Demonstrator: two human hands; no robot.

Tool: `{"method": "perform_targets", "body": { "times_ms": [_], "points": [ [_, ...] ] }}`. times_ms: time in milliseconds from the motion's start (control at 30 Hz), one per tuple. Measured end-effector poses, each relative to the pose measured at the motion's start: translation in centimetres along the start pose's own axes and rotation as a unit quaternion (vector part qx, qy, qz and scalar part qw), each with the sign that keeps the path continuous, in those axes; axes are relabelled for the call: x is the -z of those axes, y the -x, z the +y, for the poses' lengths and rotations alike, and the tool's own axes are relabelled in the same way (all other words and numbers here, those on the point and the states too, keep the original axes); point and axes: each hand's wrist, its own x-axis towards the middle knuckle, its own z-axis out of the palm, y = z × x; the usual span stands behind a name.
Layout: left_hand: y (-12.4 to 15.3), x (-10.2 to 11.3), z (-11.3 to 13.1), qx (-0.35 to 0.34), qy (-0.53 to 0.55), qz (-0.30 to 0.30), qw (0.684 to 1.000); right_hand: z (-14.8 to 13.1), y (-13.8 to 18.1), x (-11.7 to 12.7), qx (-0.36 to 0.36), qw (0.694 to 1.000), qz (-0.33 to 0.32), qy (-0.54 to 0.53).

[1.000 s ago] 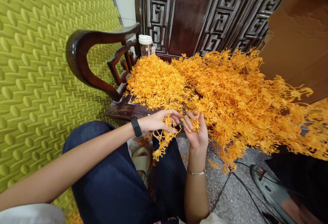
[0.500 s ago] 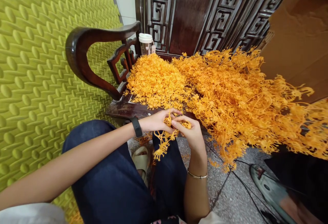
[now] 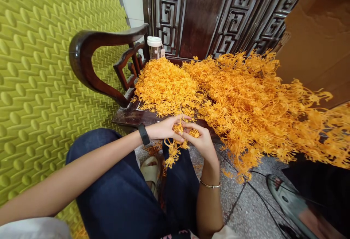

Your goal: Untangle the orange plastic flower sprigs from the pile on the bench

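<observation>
An orange plastic flower sprig (image 3: 172, 155) hangs below my fingers, over my knees and the seat's front edge. My left hand (image 3: 165, 130), with a black band at its wrist, is closed round its upper stems. From the other side my right hand (image 3: 202, 141) pinches at the same sprig, its fingertips meeting those of my left hand. An orange flower head (image 3: 194, 133) shows between the right thumb and fingers. Just beyond my hands lies a heap of small loose orange flower heads (image 3: 166, 82). The exact grip of the fingertips is partly hidden.
A large tangle of orange sprigs (image 3: 246, 104) spreads right along the dark wooden bench (image 3: 128, 116). A white-lidded cup (image 3: 154, 45) stands by the armrest (image 3: 79, 54). Cardboard (image 3: 317, 45) leans at right. Cables (image 3: 262, 199) and another person's sandalled foot (image 3: 290, 202) are on the floor.
The view has shifted slightly. My hands stay together on the sprig, with the right fingers moved a little; the heaps look unchanged.
</observation>
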Motion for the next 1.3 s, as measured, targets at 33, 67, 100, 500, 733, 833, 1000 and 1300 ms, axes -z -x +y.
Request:
{"method": "perform_targets", "body": {
  "times_ms": [33,67,100,500,733,833,1000,1300],
  "points": [
    [-0.1,0.0,0.0,-0.001,0.001,0.004,1.0,0.0,0.0,0.0,0.004,1.0,0.012,0.001],
    [-0.1,0.1,0.0,-0.001,0.002,0.007,1.0,-0.1,0.0,0.1,0.003,1.0,0.024,-0.003],
    [-0.2,0.1,0.1,0.0,0.004,0.007,1.0,-0.1,0.0,0.2,-0.004,0.999,0.033,-0.015],
    [-0.4,0.0,1.4,0.017,0.003,0.002,1.0,-0.1,-0.2,0.2,-0.127,0.937,-0.021,-0.326],
    [-0.1,0.1,1.7,0.012,-0.018,-0.042,0.999,1.3,-0.3,0.2,-0.128,0.895,-0.108,-0.413],
    [0.1,0.2,2.1,0.033,-0.019,-0.062,0.997,1.4,-0.3,0.2,-0.118,0.899,-0.13,-0.402],
    [0.6,0.1,3.1,0.039,-0.037,-0.073,0.996,1.4,-0.2,-0.3,-0.114,0.874,-0.146,-0.448],
    [1.0,0.4,2.8,0.045,0.085,-0.14,0.986,1.1,0.1,-2.7,-0.039,0.785,-0.188,-0.588]
  ]
}}
